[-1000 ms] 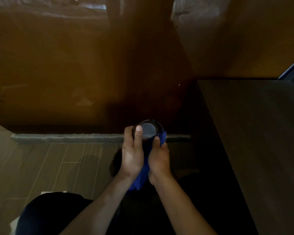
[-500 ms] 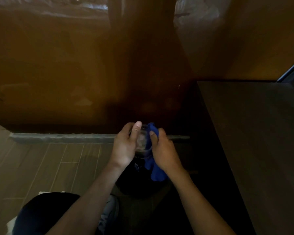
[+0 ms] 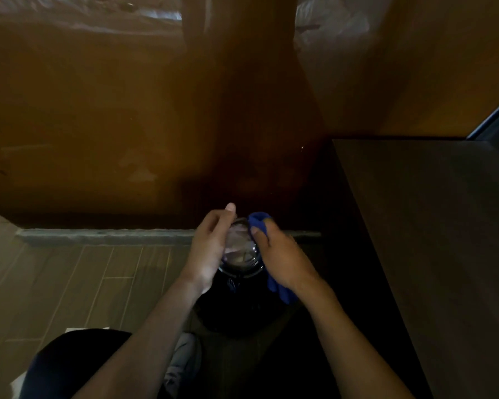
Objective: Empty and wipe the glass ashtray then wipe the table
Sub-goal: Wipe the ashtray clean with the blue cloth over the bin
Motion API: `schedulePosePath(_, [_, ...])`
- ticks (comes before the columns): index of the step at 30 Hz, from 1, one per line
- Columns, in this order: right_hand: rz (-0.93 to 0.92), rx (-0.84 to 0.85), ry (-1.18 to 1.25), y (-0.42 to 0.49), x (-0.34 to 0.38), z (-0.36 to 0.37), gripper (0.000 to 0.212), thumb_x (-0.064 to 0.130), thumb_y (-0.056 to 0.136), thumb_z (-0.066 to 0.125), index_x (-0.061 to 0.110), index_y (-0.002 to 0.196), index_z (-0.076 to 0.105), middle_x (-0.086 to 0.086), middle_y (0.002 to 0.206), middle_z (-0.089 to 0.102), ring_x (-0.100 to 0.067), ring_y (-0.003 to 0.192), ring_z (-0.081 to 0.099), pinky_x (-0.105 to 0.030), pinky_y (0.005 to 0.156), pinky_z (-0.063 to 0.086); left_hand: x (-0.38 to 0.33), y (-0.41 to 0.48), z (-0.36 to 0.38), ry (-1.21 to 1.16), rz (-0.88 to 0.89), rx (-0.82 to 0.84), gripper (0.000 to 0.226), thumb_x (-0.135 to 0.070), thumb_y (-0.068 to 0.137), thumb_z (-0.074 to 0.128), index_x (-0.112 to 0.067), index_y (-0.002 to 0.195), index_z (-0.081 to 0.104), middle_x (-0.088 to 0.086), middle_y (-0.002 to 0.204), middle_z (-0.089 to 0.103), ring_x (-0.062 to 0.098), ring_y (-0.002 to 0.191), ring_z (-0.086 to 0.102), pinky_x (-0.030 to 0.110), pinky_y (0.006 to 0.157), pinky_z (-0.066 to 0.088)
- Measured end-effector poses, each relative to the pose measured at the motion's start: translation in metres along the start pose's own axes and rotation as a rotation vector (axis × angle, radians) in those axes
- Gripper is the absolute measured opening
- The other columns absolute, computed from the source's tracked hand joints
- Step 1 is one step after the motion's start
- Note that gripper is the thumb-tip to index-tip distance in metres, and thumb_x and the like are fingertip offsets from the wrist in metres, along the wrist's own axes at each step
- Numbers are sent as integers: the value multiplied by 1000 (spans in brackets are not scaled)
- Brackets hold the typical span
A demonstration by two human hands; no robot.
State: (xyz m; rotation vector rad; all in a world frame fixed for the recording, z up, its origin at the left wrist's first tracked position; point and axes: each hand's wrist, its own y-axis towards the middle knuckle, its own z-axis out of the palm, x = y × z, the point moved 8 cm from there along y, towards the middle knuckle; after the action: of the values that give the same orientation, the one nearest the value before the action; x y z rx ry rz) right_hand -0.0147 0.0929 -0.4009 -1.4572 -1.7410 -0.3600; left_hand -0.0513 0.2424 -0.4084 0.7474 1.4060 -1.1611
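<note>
1. Cradling the glass ashtray (image 3: 239, 249), tilted above a dark bin (image 3: 242, 306): left hand (image 3: 213, 249), fingers curled round it.
2. Right hand (image 3: 280, 260) pinches blue cloth (image 3: 260, 223) against its rim.
3. Advice: wipe the inside fully, seemingly over the bin; the table (image 3: 432, 240) awaits.

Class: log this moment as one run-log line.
left hand: holds ashtray | right hand: wipes it, cloth | over dark bin

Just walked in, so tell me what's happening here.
A person is cleaning a round clear glass ashtray. The left hand holds it tilted above a dark round bin on the floor, while the right hand presses a blue cloth against its far rim. The dark wooden table to the right has not been wiped yet, as far as can be seen.
</note>
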Motion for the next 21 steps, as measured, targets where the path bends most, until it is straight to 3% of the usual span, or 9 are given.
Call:
schedulePosePath(2, [-20,27,-20,-1,10,2,28,49,108,31,29,115,49,-2,89,67,-20,78,68,-42,66,55,-2,2,3,85,28,41,38,-54,102,57,-22,100,78,13,101,79,33,98,77,58,99,58])
schedulePosePath(4, [29,14,19,-2,10,6,27,47,109,31,28,113,50,-1,90,67,-18,78,68,-34,62,52,-3,0,3,142,70,15,40,-51,104,56,-18,97,78,7,92,80,26,91,78,47,89,61])
schedulePosePath(7, [135,-126,213,-7,1,15,31,48,108,34,26,110,55,0,91,69,-16,81,69,-41,78,59,-10,-9,-3,166,188,-137,38,-46,105,54,-15,96,75,-5,80,76,8,76,73,22,71,54])
schedulePosePath(11, [381,-242,799,-28,-8,60,20,37,108,41,28,109,58,1,99,71,-14,90,71,-37,87,58,-4,-19,-14,-9,215,-354,42,-48,107,48,-16,108,74,1,95,78,13,92,75,27,81,61])
schedulePosePath(13, [437,-252,919,-32,-8,73,18,36,108,41,29,111,58,0,104,71,-16,95,71,-41,92,58,-3,-20,-13,-23,228,-360,50,-50,107,42,-11,119,71,4,104,77,13,97,75,28,84,61])
schedulePosePath(15, [378,-240,759,-28,-4,58,24,35,109,40,22,118,57,-2,107,70,-18,98,69,-39,90,56,5,-16,-13,-99,178,-296,50,-48,110,39,-10,124,67,10,111,76,18,103,75,32,89,60])
schedulePosePath(17, [219,-201,404,-18,7,31,33,34,110,36,11,128,53,-6,108,68,-23,97,67,-33,76,52,11,-9,-11,-276,42,-155,58,-52,110,40,-3,130,64,22,121,73,30,115,72,44,97,57])
schedulePosePath(19, [88,-115,77,-9,18,10,34,36,111,32,13,132,46,-8,101,69,-26,87,68,-36,64,50,10,-6,-14,-334,-73,-32,67,-59,107,42,0,130,64,25,122,74,36,114,72,47,93,57])
schedulePosePath(21, [-2,8,-171,-5,28,4,35,39,110,30,17,136,43,-10,94,69,-26,77,65,-36,59,43,6,-7,-15,-215,-125,47,63,-61,105,42,-7,126,67,18,114,79,33,102,77,44,82,60])
